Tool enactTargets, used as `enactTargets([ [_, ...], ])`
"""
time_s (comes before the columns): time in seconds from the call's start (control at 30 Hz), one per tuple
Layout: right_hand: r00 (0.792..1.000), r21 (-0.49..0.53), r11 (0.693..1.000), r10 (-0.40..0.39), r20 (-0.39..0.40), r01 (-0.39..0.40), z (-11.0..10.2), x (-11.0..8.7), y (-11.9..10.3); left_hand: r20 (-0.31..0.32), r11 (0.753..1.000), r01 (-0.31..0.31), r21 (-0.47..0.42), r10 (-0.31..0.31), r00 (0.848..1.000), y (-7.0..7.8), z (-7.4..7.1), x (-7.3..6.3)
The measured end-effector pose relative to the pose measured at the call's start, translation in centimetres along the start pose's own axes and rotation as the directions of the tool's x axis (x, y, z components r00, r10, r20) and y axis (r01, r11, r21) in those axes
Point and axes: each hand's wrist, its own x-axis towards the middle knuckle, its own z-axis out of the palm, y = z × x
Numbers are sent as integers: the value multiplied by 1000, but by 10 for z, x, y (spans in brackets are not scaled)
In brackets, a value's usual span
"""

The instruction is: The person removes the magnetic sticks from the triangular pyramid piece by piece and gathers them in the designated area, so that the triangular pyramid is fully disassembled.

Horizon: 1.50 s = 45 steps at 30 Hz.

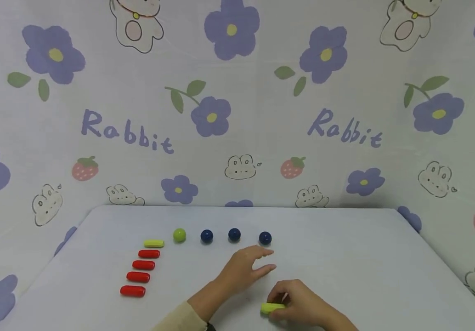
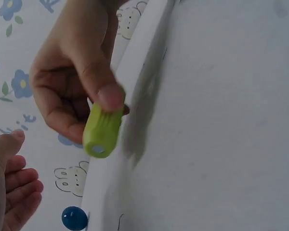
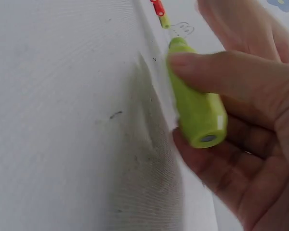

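Observation:
My right hand [image 1: 303,303] pinches a yellow-green magnetic rod [image 1: 271,308] between thumb and fingers, low over the front of the white table. In the right wrist view the rod [image 3: 195,106] shows a round metal piece in its near end. My left hand [image 1: 243,266] is held out with its fingers stretched and parted from the thumb, and nothing lies between them. Just beyond its fingertips sits a dark blue ball [image 1: 265,237]. The left wrist view also catches that blue ball [image 2: 74,218] beside the left hand [image 2: 14,187].
Two more dark blue balls [image 1: 206,236] and a lime green ball [image 1: 179,235] continue the row leftward. A yellow-green rod [image 1: 154,243] and several red rods [image 1: 138,276] form a slanting column at left. Behind the table [image 1: 345,248] hangs a patterned cloth [image 1: 262,124].

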Motion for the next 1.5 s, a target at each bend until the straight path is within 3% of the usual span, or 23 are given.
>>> enactTargets([
  [0.1,996,-23,999,-38,-76,37,-1,0,0,88,984,81,-158,-68,994,8,-6,-21],
  [0.23,983,-32,994,-111,-147,107,2,1,0,168,929,162,-332,-111,980,13,-9,-41],
  [0.5,946,10,969,-241,-219,249,17,4,-5,161,868,247,-430,-196,967,10,-9,-64],
  [0.63,947,31,963,-258,-192,269,22,7,-9,176,815,314,-488,-261,949,3,-10,-75],
  [0.77,953,51,958,-276,-124,284,26,11,-9,208,778,374,-505,-311,927,-6,-17,-86],
  [1.0,978,72,976,-200,-49,204,29,13,-4,259,756,474,-450,-397,880,-24,-38,-111],
  [1.13,987,80,984,-154,-40,157,29,13,1,275,751,498,-433,-416,867,-34,-51,-130],
  [1.33,980,80,977,-192,-54,196,32,12,8,297,737,477,-478,-375,878,-51,-78,-164],
  [1.5,992,100,987,-125,-30,127,32,14,9,251,780,450,-435,-376,892,-67,-104,-190],
])
